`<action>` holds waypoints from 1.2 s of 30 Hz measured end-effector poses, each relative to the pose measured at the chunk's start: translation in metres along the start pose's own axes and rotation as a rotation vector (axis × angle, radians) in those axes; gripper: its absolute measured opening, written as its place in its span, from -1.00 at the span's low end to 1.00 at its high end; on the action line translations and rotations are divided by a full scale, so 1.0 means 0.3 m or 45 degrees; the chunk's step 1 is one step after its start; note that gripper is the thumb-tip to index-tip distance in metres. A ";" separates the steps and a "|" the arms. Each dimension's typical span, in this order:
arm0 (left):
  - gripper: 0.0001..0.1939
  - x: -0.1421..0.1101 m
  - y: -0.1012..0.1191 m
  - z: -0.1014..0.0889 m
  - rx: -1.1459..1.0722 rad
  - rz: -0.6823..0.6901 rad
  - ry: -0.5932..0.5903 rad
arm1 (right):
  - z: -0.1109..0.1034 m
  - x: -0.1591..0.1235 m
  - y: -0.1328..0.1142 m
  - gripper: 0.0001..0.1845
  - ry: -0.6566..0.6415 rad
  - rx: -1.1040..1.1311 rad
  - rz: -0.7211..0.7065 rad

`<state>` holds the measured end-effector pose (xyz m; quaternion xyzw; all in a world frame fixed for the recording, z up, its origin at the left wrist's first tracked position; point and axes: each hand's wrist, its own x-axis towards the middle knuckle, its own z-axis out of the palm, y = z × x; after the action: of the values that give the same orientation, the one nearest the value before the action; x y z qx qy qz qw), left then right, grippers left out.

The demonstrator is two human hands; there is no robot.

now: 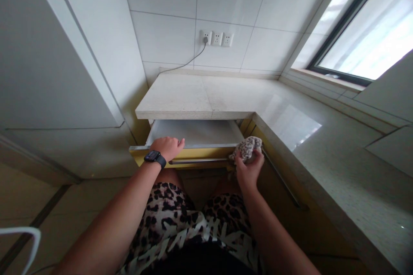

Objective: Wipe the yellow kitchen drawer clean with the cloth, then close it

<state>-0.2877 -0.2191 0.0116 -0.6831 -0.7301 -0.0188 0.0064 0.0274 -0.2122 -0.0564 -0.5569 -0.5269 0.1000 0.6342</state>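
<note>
One hand, our left hand point(166, 149), is lying over the upper front edge of the open drawer point(196, 132), toward its left corner, probably steadying it, though we cannot tell whether it is clasping. Our right hand point(249, 168) is pinching a spotted cloth point(249, 147) at the drawer's right front corner, seemingly bunched for a firmer hold. Behind, the drawer is projecting from beneath the front edge of the table point(180, 94), leaving its inside reachable.
</note>
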 end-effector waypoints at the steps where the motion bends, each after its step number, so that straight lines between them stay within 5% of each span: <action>1: -0.23 0.007 -0.002 -0.001 0.001 0.002 -0.007 | 0.013 -0.017 -0.010 -0.41 -0.003 -0.065 -0.041; 8: -0.22 0.043 -0.021 0.002 -0.033 0.008 -0.056 | 0.030 -0.038 -0.024 -0.51 -0.270 -0.279 -0.369; 15: -0.18 0.047 -0.013 0.004 -0.035 -0.021 -0.065 | -0.045 0.080 0.113 -0.44 0.140 -0.140 0.059; 24: -0.15 0.053 -0.016 0.012 -0.037 -0.019 -0.053 | 0.107 -0.132 0.148 -0.42 -0.034 0.209 0.343; 32: -0.16 0.055 -0.017 0.019 -0.052 -0.017 -0.052 | 0.030 0.104 0.212 -0.35 0.265 0.256 0.404; 36: -0.15 0.056 -0.018 0.017 -0.056 -0.021 -0.070 | 0.042 0.087 0.236 -0.31 0.275 0.208 0.409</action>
<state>-0.2942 -0.2027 0.0069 -0.6773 -0.7350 -0.0162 -0.0288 0.0612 -0.1606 -0.1016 -0.5881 -0.3502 0.1819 0.7060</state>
